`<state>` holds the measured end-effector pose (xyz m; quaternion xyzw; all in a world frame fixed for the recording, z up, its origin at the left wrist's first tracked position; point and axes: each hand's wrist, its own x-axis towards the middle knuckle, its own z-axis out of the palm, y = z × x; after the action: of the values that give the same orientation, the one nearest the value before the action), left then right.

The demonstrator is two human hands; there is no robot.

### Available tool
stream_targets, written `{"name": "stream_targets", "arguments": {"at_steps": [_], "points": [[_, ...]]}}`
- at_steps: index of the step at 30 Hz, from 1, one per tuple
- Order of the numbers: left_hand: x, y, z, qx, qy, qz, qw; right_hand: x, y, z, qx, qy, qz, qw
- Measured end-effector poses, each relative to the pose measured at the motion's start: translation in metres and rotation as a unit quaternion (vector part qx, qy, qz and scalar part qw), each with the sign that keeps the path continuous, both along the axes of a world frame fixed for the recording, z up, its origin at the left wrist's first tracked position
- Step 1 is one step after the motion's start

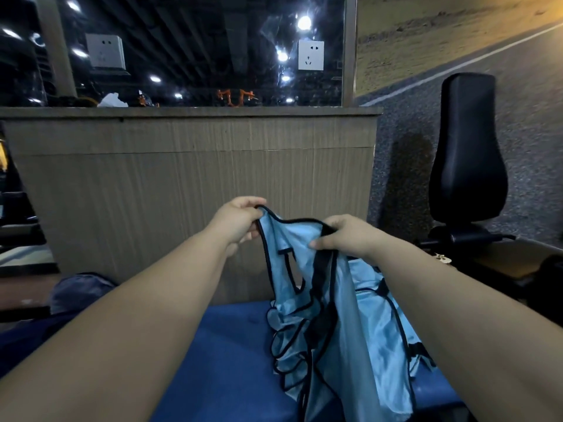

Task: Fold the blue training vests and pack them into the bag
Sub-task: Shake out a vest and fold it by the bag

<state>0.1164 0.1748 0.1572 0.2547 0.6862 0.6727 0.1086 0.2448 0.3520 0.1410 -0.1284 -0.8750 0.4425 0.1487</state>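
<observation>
Head view: left hand (236, 222) pinches the black-trimmed top edge of a light blue training vest (332, 324), right hand (344, 236) grips its other shoulder strap; vest hangs over a blue padded surface (225, 360), in front of a wood-panel counter (189, 184)

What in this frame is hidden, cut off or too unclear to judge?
- Head view: the held vest runs off the bottom edge; its hem is unseen.
- How many vests are in the heap: folds overlap and the right forearm covers part.
- Dark blue bundle at left: dim, partly behind the left forearm; bag or not, cannot tell.
</observation>
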Motion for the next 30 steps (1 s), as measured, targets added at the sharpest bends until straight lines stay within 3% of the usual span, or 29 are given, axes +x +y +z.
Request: {"name": "stream_targets", "arguments": {"at_steps": [3, 13, 17, 20, 24, 30], "points": [[0.004, 0.0, 0.007, 0.011, 0.005, -0.017, 1.0, -0.002, -0.006, -0.006, -0.045, -0.043, 0.086, 0.994], [0.011, -0.011, 0.014, 0.013, 0.048, -0.099, 0.994, -0.029, -0.026, -0.031, -0.017, -0.037, 0.063, 0.997], [0.015, -0.017, 0.018, 0.008, 0.052, -0.086, 0.995, -0.036, -0.034, -0.026, 0.038, 0.037, -0.015, 0.998], [0.01, -0.02, 0.016, 0.026, -0.02, -0.074, 0.997, -0.036, -0.037, -0.012, 0.055, 0.119, -0.064, 0.989], [0.004, -0.019, 0.006, -0.107, -0.001, -0.121, 0.987, -0.036, -0.05, 0.002, 0.082, 0.175, -0.078, 0.978], [-0.005, -0.016, 0.0, -0.115, 0.068, -0.053, 0.99, -0.03, -0.053, 0.003, -0.146, 0.17, 0.029, 0.974]]}}
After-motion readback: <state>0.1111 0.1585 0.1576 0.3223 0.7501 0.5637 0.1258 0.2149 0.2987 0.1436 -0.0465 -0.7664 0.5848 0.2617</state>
